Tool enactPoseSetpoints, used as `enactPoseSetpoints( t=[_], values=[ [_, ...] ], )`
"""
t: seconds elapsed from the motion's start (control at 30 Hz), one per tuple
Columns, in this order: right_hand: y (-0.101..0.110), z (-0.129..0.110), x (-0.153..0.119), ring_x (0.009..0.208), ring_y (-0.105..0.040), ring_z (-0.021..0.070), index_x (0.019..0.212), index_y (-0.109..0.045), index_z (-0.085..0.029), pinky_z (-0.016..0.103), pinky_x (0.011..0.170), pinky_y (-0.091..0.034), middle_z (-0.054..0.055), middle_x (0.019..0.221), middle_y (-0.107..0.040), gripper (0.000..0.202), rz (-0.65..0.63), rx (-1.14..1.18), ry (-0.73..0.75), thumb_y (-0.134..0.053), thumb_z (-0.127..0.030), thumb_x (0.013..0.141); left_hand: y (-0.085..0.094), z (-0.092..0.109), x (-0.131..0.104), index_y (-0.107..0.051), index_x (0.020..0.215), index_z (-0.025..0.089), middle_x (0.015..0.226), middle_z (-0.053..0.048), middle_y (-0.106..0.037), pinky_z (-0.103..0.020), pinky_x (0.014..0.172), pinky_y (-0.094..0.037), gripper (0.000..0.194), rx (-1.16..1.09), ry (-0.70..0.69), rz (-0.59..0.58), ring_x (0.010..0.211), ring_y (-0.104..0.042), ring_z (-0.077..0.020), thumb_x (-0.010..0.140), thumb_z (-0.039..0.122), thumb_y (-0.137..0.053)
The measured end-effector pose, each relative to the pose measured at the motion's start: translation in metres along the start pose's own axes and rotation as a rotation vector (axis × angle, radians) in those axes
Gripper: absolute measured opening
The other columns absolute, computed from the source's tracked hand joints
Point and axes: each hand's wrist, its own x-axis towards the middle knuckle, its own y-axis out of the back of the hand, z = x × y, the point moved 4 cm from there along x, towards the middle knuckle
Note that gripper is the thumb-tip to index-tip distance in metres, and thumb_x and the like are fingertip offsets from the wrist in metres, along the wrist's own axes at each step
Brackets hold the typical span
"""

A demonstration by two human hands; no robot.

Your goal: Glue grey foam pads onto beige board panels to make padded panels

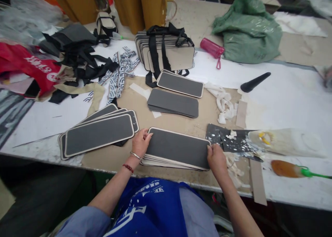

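A dark grey rectangular panel with rounded corners and a cream border (178,147) lies on top of a stack of similar panels in front of me. My left hand (141,143) pinches its left end, thumb on top. At the opposite end, my right hand (217,158) is closed on the right edge. Just beyond sits a pile of plain dark grey panels (173,103), with another bordered panel (181,83) behind it. To the left, several bordered panels (100,135) are fanned in a loose pile.
Cream panels bundled with black straps (171,57) stand at the back. A glue-spattered dark board (220,136), a cloudy plastic bottle (287,142) and an amber bottle with green nozzle (287,169) lie right. A black-handled tool (255,82), pink cylinder (211,48) and green sack (249,29) are farther back.
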Motion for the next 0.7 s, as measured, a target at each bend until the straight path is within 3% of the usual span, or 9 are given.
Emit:
enactPoseSetpoints(
  t=[0.7],
  values=[
    [0.0005, -0.0036, -0.0011, 0.063, -0.045, 0.0168, 0.069, -0.036, -0.021, 0.026, 0.058, -0.03, 0.001, 0.067, -0.046, 0.015, 0.002, -0.06, -0.002, -0.039, -0.024, 0.084, -0.0004, -0.0021, -0.004, -0.057, 0.095, 0.018, 0.066, 0.0, -0.058, -0.028, 0.067, -0.044, 0.03, -0.001, -0.065, 0.03, 0.06, -0.053, -0.0145, 0.074, 0.038, -0.053]
  ],
)
